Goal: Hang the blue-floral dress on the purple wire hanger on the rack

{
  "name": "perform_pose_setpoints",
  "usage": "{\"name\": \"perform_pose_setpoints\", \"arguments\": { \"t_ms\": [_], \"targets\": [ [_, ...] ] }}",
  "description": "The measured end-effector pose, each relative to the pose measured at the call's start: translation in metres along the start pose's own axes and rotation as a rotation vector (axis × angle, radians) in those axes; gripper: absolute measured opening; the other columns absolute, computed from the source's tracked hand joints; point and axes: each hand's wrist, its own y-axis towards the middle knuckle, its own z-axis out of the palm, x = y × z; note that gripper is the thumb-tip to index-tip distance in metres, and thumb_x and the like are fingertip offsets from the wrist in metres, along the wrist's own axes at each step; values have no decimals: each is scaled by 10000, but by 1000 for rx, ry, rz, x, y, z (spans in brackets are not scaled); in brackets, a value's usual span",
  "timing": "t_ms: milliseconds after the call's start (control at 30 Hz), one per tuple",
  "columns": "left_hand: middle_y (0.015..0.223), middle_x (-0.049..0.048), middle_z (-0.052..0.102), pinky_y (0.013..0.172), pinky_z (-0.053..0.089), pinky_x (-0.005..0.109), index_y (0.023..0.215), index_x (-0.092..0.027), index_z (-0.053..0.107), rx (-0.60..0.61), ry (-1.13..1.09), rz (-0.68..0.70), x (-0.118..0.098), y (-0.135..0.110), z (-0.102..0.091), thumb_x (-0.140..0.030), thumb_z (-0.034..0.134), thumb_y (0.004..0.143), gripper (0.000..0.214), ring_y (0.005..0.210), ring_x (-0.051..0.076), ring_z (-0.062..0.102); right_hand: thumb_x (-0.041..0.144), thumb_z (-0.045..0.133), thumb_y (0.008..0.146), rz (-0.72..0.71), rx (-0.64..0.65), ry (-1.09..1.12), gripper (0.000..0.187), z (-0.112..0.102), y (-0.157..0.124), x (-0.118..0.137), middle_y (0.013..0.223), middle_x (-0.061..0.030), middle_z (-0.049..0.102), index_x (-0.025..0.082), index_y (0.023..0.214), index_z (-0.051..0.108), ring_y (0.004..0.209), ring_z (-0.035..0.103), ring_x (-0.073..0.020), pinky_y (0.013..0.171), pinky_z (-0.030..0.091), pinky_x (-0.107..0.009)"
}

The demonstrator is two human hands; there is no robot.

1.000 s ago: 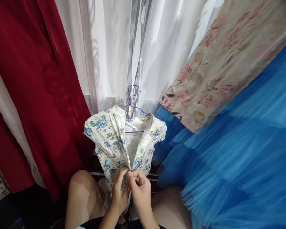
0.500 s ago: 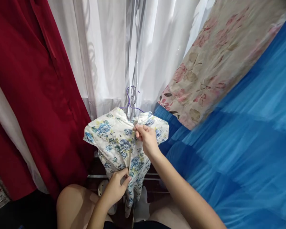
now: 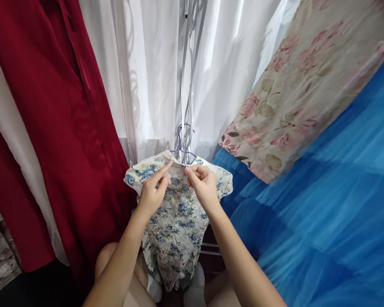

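A small white dress with blue flowers [image 3: 176, 230] hangs on a purple wire hanger [image 3: 182, 147] in front of me. My left hand [image 3: 153, 192] rests on the dress near its neckline, with the forefinger stretched toward the collar. My right hand [image 3: 202, 183] pinches the collar edge just below the hanger hook. Both hands are at the top of the dress, close together. My bare knees show below the hem.
A dark red garment [image 3: 60, 128] hangs at the left. White curtains [image 3: 153, 76] hang behind the dress. A pink floral cloth [image 3: 301, 89] and blue tulle [image 3: 333, 204] fill the right side. A patterned floor shows at the bottom left.
Both hands have moved up from the dress's lower front to its neckline. The front opening of the dress, which stood apart before, is now closed.
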Motion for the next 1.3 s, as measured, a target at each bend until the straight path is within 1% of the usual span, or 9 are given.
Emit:
{"name": "perform_pose_setpoints", "arguments": {
  "t_ms": [167,333,600,767,900,967,1000,1100,1300],
  "targets": [
    [1001,32,713,834,460,305,1026,-212,680,126,225,231,-12,52,10,-190,515,945,185,931,193,646,336,623,870,-95,-65,-155,240,-3,0,-16,512,61,441,187,702,538,451,366,-85,459,251,-230],
    [883,23,695,813,434,327,914,-196,633,110,338,267,-10,45,13,-156,541,923,101,852,193,615,346,613,879,-113,-90,-94,263,-2,-5,-45,546,72,371,198,693,500,475,310,-84,468,221,-232],
    [713,18,625,746,436,307,792,-184,617,-19,279,342,-25,44,16,-252,551,944,179,733,170,578,398,599,881,-60,-59,45,264,5,4,-38,531,82,374,208,730,494,463,294,-87,458,231,-227],
    [709,5,635,696,469,265,851,-175,645,-398,-4,113,-21,48,-2,-312,567,937,180,696,150,610,318,588,839,-11,-19,-208,228,2,-7,-58,499,81,391,212,671,477,440,348,-92,458,242,-227],
    [752,-11,615,735,478,245,849,-166,647,-833,-184,-136,33,35,-47,-326,638,866,161,733,134,594,217,558,796,59,95,-291,193,-5,-41,-65,494,76,418,211,636,449,451,387,-93,479,268,-220],
    [789,-28,599,759,490,236,861,-189,601,-978,-459,-411,66,21,-64,-277,617,861,90,783,126,596,179,545,773,91,154,-298,176,-6,-58,-66,491,75,426,209,628,449,456,390,-92,488,272,-220],
    [755,-32,588,741,496,241,816,-196,558,-973,-611,-620,80,12,-67,-256,572,877,87,756,126,593,165,540,764,105,177,-290,172,-6,-66,-67,490,75,425,208,624,448,459,385,-91,491,272,-220],
    [656,-5,554,662,506,287,704,-191,466,-860,-743,-873,103,-20,-56,-182,460,890,186,641,147,575,138,533,741,145,202,-240,184,-7,-86,-77,491,74,402,207,606,430,473,365,-91,501,268,-221],
    [842,42,671,772,544,357,781,-211,588,-525,-947,-825,62,-92,9,-400,604,845,200,798,209,659,171,560,750,277,177,-239,159,-26,-132,-109,553,44,456,208,629,465,534,422,-131,539,340,-251]
  ]
}}
